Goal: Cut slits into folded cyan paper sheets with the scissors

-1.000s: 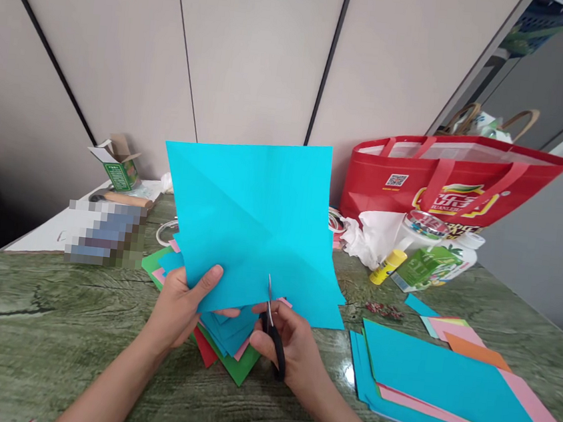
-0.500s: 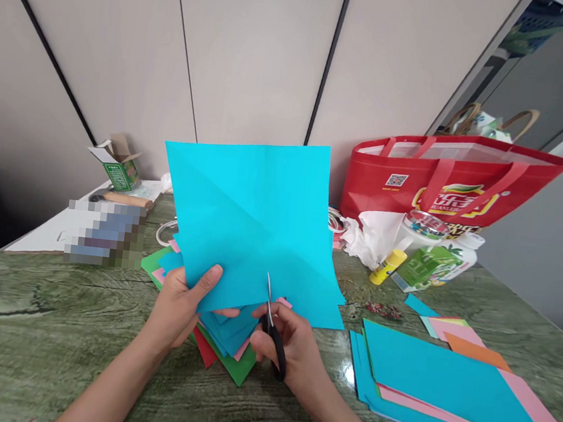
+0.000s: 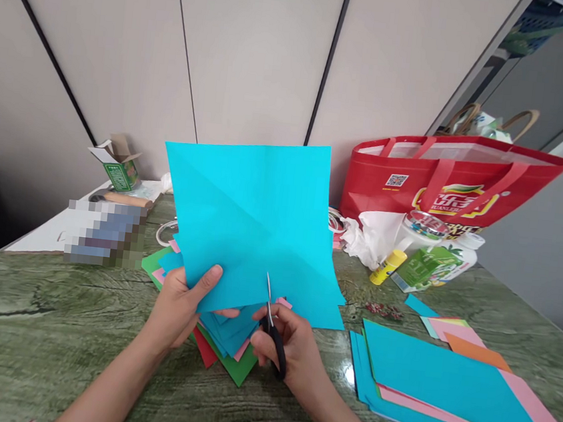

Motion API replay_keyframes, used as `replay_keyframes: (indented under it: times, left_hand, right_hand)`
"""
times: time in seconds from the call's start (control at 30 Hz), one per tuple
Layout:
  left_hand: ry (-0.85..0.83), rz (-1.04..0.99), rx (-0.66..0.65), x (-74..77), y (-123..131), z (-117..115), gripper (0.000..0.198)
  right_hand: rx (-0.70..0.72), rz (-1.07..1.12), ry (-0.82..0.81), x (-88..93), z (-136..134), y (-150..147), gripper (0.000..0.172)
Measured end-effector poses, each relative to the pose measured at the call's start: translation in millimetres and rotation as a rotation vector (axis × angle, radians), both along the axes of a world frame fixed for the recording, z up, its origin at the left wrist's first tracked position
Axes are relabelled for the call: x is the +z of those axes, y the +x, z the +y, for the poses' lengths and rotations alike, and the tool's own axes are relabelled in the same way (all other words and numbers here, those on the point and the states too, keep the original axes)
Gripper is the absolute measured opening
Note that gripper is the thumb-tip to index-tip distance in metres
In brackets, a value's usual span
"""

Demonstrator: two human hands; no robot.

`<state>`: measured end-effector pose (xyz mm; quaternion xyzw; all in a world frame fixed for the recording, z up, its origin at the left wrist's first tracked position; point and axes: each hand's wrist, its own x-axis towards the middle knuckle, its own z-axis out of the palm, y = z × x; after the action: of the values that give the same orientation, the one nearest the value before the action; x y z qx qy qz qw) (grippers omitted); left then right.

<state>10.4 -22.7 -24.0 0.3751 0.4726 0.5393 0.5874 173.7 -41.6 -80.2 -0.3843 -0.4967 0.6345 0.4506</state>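
A large sheet of bright blue paper stands tilted up in front of me. My left hand pinches its lower left edge, thumb on the near face and fingers behind. In my right hand are black-handled scissors, fingers wrapped round the handles. Their thin metal blade points up against the lower part of the sheet, around the paper's bottom edge. Under the sheet lies a pile of coloured paper pieces, with a green piece and a red piece showing; most of the pile is hidden.
On the right lies a stack of blue and pink paper, with smaller scraps behind it. A yellow glue stick, crumpled tissue and a red bag stand at the back right. A green box is back left.
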Motion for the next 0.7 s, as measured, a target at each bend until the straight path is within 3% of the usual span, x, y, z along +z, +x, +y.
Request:
replay_keyframes:
  times: [0.27,0.5,0.7]
  left_hand:
    - [-0.025,-0.012,0.020,5.5,3,1,0.062]
    - [-0.004,0.005,-0.027,-2.2,2,1,0.050]
    - [0.000,0.037,-0.094,-5.2,4,-1,0.044]
  right_hand:
    - [0.007,0.026,-0.033,-5.5,1,0,0.030]
    - [-0.034,0.058,-0.014,-4.8,2,-1,0.040]
    - [-0.024,0.081,0.000,-2.2,3,1,0.038]
